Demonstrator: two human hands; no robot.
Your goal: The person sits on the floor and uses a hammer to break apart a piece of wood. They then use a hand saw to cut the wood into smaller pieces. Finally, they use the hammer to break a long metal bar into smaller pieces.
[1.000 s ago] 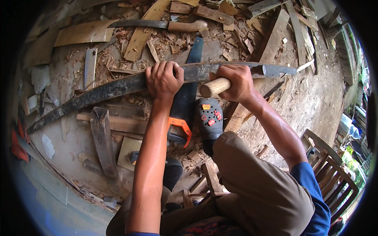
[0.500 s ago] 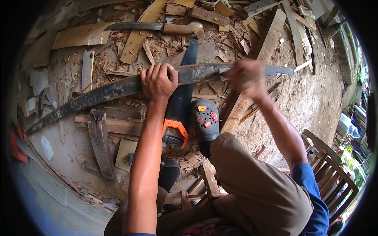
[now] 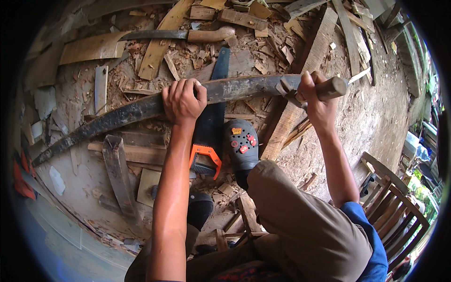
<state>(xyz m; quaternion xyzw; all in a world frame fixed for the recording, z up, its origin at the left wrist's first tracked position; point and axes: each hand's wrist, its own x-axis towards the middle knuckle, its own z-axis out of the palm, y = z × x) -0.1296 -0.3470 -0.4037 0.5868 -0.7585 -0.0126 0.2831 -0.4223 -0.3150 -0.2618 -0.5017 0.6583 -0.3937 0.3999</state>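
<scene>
The curved plank [image 3: 141,107] ran lower left to upper right; the left hand [image 3: 183,99] clasped it, the right hand [image 3: 314,96] fisted around a tool handle [image 3: 331,87], its blade seemingly hidden.

Dirt floor [image 3: 376,113] totally buried in wood chips [image 3: 244,42] and offcut planks [image 3: 159,42], daylight everywhere. Wooden slatted chair [image 3: 399,207] sits on the right, greenery [image 3: 425,188] just past it.

My left hand [image 3: 183,99] grips dark, rough, weathered curved wood [image 3: 141,109]. Right hand [image 3: 314,96]: smooth pale wood tool handle [image 3: 332,87]. Saw [image 3: 210,127]: matt metal blade, orange plastic grip.
</scene>
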